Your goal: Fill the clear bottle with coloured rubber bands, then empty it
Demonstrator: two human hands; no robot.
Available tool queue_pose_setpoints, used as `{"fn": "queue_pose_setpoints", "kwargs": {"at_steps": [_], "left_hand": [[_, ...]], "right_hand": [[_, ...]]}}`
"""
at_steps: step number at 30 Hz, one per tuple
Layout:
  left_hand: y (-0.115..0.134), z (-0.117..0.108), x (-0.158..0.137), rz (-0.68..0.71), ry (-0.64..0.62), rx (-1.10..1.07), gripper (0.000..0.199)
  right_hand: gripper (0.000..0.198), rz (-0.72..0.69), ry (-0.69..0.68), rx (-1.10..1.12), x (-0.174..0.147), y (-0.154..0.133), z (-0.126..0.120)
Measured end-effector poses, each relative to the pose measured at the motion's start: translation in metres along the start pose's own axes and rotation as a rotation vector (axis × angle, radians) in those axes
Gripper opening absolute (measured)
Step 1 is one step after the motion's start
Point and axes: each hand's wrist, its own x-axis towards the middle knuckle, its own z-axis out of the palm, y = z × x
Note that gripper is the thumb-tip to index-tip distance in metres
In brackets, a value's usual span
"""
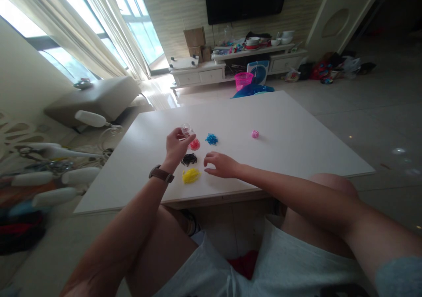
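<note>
My left hand (178, 145) is closed around a small clear jar (186, 130), tilted above the table. Just under it lies a pile of small red pieces (195, 144). Nearby on the white table (231, 121) are a blue pile (211, 139), a black pile (189, 159) and a yellow pile (190, 175) of thin pieces, possibly rubber bands; they are too small to be sure. My right hand (220, 164) hovers to the right of the black and yellow piles, thumb and fingers bent but apart, with nothing visible between them. A pink round object (255, 134) sits farther right.
Beyond the table stand a low white cabinet (211, 75) with bowls and boxes on it, a pink basket (243, 81) and a blue object (252, 90). A lamp with white shades (90, 118) is close to the table's left edge. My knees are under the near edge.
</note>
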Motion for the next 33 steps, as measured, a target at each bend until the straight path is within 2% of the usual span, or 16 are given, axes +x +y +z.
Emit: {"fn": "queue_pose_setpoints", "kwargs": {"at_steps": [2,7,13,19,24,29,33], "left_hand": [[0.002,0.001,-0.002,0.01,-0.011,0.014,0.028],[0.002,0.007,-0.008,0.041,-0.073,0.021,0.028],[0.0,0.006,-0.007,0.04,-0.083,0.051,0.028],[-0.003,0.003,-0.006,0.047,-0.08,0.042,0.03],[-0.005,0.001,-0.005,0.065,-0.085,0.079,0.029],[0.0,0.0,-0.008,0.093,-0.175,0.191,0.024],[0.001,0.002,-0.012,0.164,-0.259,0.307,0.03]], "right_hand": [[0.015,-0.055,-0.098,0.002,0.0,-0.004,0.018],[0.029,-0.108,-0.201,-0.029,0.008,-0.008,0.052],[0.04,-0.033,-0.245,-0.063,0.013,-0.007,0.06],[0.025,0.011,-0.148,-0.027,0.013,-0.006,0.044],[0.011,0.034,0.011,-0.028,0.013,0.001,0.018],[0.012,0.136,0.167,0.017,0.009,0.014,-0.008],[0.013,0.25,0.255,0.113,0.009,0.018,-0.027]]}}
